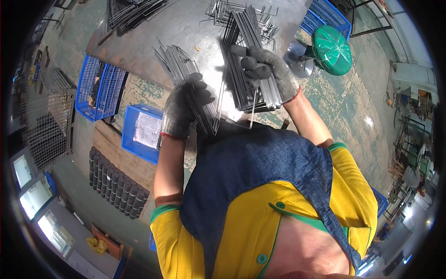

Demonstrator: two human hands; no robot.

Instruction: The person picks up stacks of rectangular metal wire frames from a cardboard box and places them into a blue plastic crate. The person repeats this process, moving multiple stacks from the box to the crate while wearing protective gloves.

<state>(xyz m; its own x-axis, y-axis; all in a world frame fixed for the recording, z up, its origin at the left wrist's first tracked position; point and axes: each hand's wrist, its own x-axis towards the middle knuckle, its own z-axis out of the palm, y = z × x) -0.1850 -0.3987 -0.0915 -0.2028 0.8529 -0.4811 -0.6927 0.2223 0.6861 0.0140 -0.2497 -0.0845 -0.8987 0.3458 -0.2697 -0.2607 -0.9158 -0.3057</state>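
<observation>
Both hands wear dark grey knitted gloves and are raised over the near edge of the grey metal worktop [186, 28]. The left hand [186, 104] is clenched around a bundle of thin steel rods [179, 67], which fans out away from the person, its far ends up over the worktop and its near ends poking out below the fist. The right hand [269, 69] is curled around a second, flatter bundle of dark wire pieces [241, 56], fingers wrapped across the front and thumb tucked in; one bent wire hangs loose beneath it. The two bundles sit near each other but apart, both above the worktop.

Further back on the worktop lies a tangle of bent wire frames [232, 9], and another dark stack of rods [132, 11] rests to the left of that. Left of the worktop, on the floor, stand blue plastic crates [100, 88], one holding a sheet of paper [147, 130]. To the right of the worktop sits a green round stool [332, 50].
</observation>
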